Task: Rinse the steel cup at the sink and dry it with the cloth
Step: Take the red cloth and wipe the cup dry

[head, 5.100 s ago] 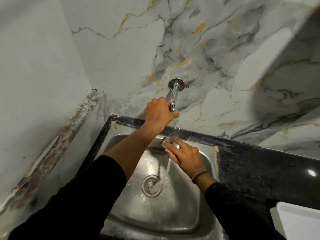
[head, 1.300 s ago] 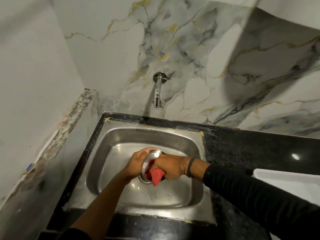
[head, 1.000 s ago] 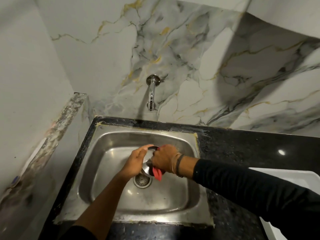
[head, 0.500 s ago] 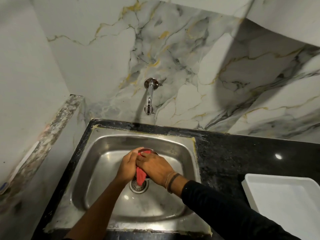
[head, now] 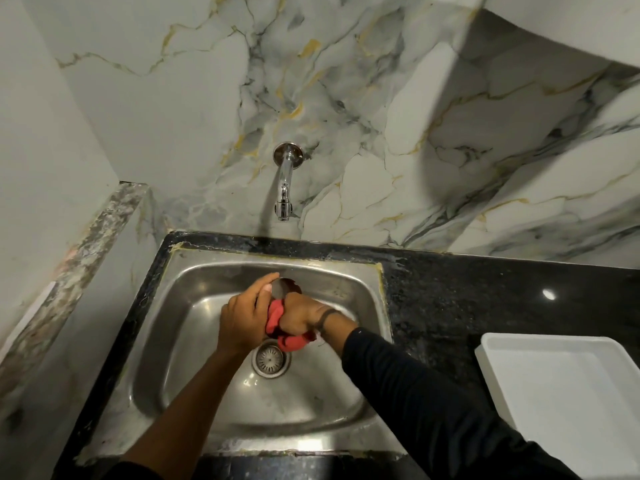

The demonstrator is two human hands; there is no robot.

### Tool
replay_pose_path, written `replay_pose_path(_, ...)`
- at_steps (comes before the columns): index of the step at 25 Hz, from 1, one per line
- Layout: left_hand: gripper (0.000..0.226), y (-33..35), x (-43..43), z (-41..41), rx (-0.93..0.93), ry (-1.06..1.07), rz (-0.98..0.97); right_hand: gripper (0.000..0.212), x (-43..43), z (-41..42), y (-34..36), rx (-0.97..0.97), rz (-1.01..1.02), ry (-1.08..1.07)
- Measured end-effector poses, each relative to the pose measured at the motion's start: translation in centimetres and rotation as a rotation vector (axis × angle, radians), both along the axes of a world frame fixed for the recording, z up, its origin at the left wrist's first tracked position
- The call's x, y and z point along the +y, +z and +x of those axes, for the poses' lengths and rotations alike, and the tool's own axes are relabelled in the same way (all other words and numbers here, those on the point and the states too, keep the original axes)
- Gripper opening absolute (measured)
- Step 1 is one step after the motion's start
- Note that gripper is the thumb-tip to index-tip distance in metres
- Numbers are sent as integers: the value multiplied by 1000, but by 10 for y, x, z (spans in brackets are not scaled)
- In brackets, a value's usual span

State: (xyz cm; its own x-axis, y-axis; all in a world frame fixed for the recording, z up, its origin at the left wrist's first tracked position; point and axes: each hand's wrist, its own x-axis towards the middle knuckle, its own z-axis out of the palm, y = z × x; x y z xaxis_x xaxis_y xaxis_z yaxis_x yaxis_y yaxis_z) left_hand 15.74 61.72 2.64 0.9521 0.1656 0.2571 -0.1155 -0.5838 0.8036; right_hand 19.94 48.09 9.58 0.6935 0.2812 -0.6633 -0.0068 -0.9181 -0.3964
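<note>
Over the steel sink (head: 322, 407) my left hand (head: 242, 320) wraps around the steel cup (head: 284, 286), of which only the rim and a bit of the inside show between my hands. My right hand (head: 300, 315) clutches the red cloth (head: 277, 318) and presses it against the cup. A loose end of the cloth hangs below my right fist, just above the drain (head: 271, 359). The cup's body is hidden by my fingers and the cloth.
The wall tap (head: 284, 188) sticks out above the sink's back edge, with no water running. A black stone counter (head: 485, 299) runs to the right and carries a white tray (head: 568, 403). A marbled ledge (head: 86, 258) borders the left side.
Five seconds ago my left hand was on the tap and the cup sat under running water. Both hands now hold cup and cloth over the drain; over the last second the cloth has shifted around the cup.
</note>
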Motion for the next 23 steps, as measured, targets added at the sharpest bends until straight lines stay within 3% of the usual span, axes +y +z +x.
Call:
replay_pose_path(3, 46, -7, 3, 2, 22, -29, -149, 35, -27, 0, 9, 443, 396, -361)
replay_pose_path(6, 45, -14, 2, 3, 119, -123, -513, 18, -36, -10, 7, 800, 864, -757)
replay_pose_path(8, 47, -18, 1, 0, 131, -141, -623, 13, -34, -14, 3, 840, 1018, -934)
replay_pose_path(11, 43, -24, -1, -6, 109, -110, -495, 11, -32, -22, 0, 832, 1125, -1132)
replay_pose_path(13, 36, -25, -1, -8, 130, -14, -584, 13, -40, -28, 0, 774, 1222, -1197)
replay_pose_path(14, 35, -25, 2, -10, 177, 55, -651, 15, -49, -28, 0, 688, 1271, -1204)
replay_pose_path(16, 29, -26, 14, -17, 306, 157, -770, 24, -68, -21, -1, 339, 1298, -1126)
replay_pose_path(18, 30, -22, 22, -18, 490, 164, -919, 37, -80, -8, -1, 5, 1107, -1032)
replay_pose_path(19, 39, -18, 25, -15, 566, 129, -973, 42, -80, 1, -1, -70, 1019, -942)
replay_pose_path(21, 58, -11, 25, -7, 657, -2, -942, 42, -70, 17, 0, -48, 920, -695)
replay_pose_path(23, 59, -8, 25, 2, 659, -85, -872, 42, -60, 28, 1, 137, 892, -508)
